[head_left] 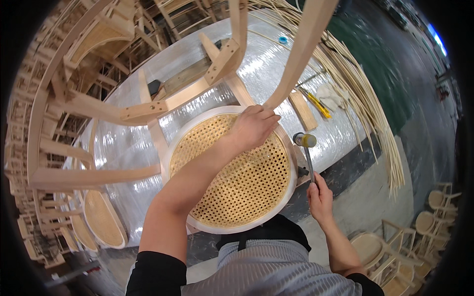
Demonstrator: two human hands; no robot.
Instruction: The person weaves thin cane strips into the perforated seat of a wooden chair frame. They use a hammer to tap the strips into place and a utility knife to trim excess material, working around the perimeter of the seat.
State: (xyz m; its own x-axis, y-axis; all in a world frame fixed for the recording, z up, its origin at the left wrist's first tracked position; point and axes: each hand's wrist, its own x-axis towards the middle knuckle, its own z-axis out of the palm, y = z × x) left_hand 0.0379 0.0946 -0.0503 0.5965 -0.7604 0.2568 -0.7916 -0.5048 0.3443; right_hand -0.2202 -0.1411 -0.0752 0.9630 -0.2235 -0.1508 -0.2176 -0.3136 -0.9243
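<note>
A round cane panel (232,182) in a pale wooden ring lies in front of me, within a wooden chair frame (190,93) on the table. My left hand (254,127) reaches across the panel to its far right rim, where a wooden chair post (301,54) rises. Its fingers are curled together there, and whatever is pinched in them is hidden. To the right of the panel, my right hand (321,200) grips a mallet (305,140) by its thin dark handle. The mallet's yellow-faced head is raised beside the rim, apart from it.
Beyond the right rim lie a wood block (302,111), a yellow utility knife (318,105) and a white cloth (330,96) on the plastic-wrapped table (128,182). Long cane strips (380,128) hang over the right edge. Chair frames (98,34) crowd the left; more chairs (385,251) stand lower right.
</note>
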